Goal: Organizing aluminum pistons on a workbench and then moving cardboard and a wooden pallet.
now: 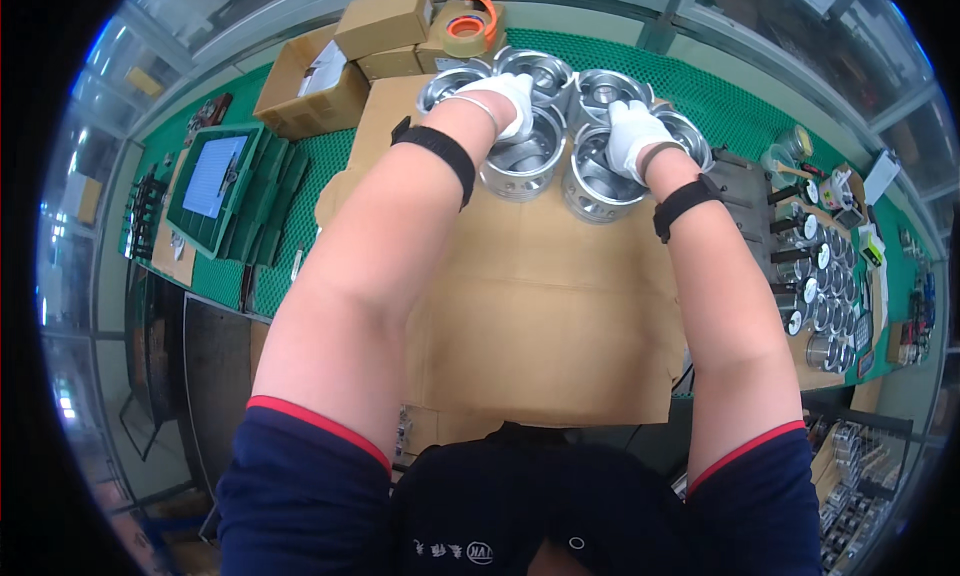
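Several silvery metal pistons stand open end up in a cluster at the far side of a cardboard sheet (540,326). My left hand (512,108), in a white glove, is closed at the rim of the front left piston (520,183). Its fingertips are partly hidden. In a matching glove, my right hand (637,141) reaches over the front right piston (592,204), its fingers bent around the rim. Behind them are a back left piston (440,86), a back middle piston (540,68) and a back right piston (615,84). Another piston (690,136) sits right of my right hand.
Cardboard boxes (385,21) and tape rolls (465,36) stand at the back. Green trays (235,191) with a paper sheet lie left on the green mat (300,206). At right are a grey plate (735,201) and rows of small metal parts (825,311) beside black-handled tools (795,226).
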{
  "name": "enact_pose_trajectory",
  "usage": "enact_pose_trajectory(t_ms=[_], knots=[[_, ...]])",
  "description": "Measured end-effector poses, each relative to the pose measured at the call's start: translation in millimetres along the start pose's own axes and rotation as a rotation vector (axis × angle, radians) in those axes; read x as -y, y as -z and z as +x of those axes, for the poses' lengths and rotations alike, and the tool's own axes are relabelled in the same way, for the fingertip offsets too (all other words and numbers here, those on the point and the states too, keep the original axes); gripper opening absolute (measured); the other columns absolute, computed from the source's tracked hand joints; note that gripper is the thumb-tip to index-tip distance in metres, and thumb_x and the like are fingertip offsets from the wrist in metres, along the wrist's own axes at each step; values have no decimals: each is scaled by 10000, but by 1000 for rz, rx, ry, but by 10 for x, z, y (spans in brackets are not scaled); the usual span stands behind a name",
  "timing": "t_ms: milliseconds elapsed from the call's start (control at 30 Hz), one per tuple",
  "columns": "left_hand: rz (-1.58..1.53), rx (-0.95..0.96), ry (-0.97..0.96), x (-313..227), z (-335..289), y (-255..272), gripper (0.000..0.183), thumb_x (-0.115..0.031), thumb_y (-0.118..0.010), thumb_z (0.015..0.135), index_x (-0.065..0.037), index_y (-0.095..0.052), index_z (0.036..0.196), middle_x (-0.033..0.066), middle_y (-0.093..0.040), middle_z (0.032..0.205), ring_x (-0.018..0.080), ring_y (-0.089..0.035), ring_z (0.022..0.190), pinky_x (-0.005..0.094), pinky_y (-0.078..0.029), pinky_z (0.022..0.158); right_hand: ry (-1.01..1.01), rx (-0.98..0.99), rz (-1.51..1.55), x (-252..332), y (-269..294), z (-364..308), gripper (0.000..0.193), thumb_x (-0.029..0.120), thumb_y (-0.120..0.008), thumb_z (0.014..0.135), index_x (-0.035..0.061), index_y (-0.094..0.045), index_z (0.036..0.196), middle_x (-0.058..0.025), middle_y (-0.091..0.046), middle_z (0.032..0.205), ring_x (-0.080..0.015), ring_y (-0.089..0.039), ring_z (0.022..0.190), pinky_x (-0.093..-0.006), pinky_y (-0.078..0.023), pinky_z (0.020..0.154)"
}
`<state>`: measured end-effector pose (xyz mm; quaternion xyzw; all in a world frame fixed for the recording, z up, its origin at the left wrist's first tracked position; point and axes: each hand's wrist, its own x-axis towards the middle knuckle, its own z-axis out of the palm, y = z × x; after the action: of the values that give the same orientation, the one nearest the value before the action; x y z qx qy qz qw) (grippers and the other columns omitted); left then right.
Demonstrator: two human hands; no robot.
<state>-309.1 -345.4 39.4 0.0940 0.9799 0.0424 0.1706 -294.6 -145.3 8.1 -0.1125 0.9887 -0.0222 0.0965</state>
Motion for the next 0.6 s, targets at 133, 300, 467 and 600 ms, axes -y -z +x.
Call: enact_pose_trajectory(t_ms=[133,300,467,600], knots=[[-280,-252,-126,247,-853,32,612,-172,-681,783,-80,-482,1355,185,-565,1314,338,-553,1209,385,-440,1028,-2,4,-81,-22,-113,53,599,199,-594,845,30,-438,1398,-232,-449,1416,-354,-445,1323,-401,-402,1087],[-712,-494,-99,1214,-2655,-617,540,-37,-628,835,-51,-466,1350,135,-558,1322,272,-569,1205,372,-452,1032,-3,121,-152,-113,11,20,575,239,-611,818,19,-505,1339,-253,-510,1363,-370,-485,1288,-411,-423,1059],[-644,-448,724,2697,-4967,-2422,463,-97,-636,862,-100,-527,1312,154,-635,1217,286,-644,1085,376,-508,938,174,-315,34,470,312,-969,516,144,-619,840,3,-508,1324,-234,-613,1223,-334,-595,1136,-398,-472,944],[-672,-214,1136,3280,-6627,-4074,491,-186,-667,848,-136,-536,1318,157,-652,1199,311,-644,1078,393,-499,946,167,-172,320,1427,856,-2749,490,171,-531,974,9,-413,1421,-127,-518,1365,-200,-554,1170,-306,-433,991]])
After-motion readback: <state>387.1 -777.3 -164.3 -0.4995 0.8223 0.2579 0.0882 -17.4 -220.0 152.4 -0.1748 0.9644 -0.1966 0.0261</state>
